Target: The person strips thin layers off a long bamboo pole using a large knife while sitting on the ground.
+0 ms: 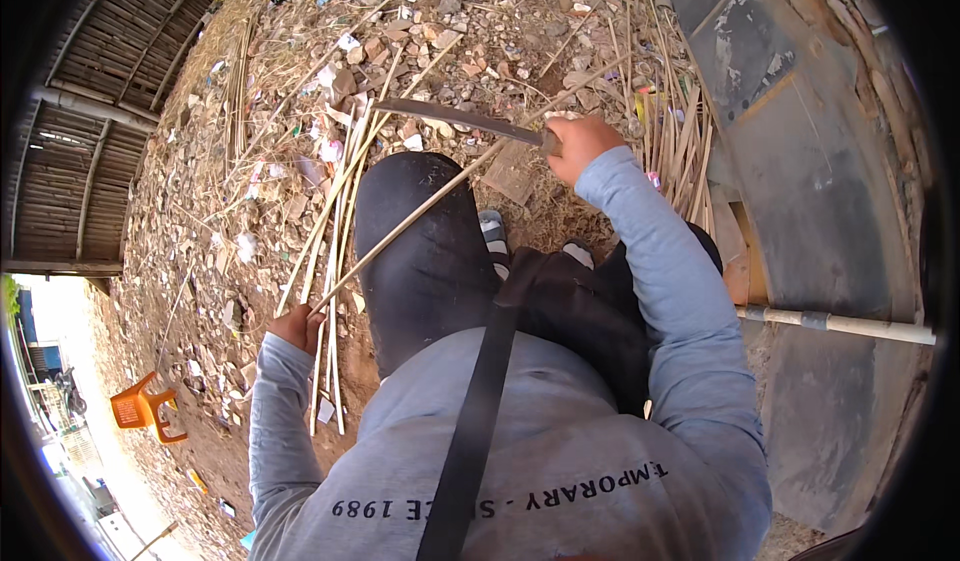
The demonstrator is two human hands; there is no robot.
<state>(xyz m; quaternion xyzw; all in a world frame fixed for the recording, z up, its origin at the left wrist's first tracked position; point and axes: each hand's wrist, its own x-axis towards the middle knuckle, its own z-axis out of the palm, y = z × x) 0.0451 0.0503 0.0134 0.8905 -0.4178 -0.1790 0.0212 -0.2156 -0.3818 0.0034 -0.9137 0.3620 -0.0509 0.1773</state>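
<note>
Knife [455,119] with long blade held tight in our right hand [578,146], our left hand [297,328] gripping one thin bamboo stick [420,216] lying across our knee [425,241], more sticks [335,261] on stony ground [480,21], orange chair [143,408] far off.

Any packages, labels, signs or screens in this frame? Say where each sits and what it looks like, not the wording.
Printed lettering: across the person's grey shirt, at the bottom; a dark single line, upside down in this view.
Scraps of wrapper or paper: scattered over the stony ground; small, white and pinkish.
No signs or screens.
</note>
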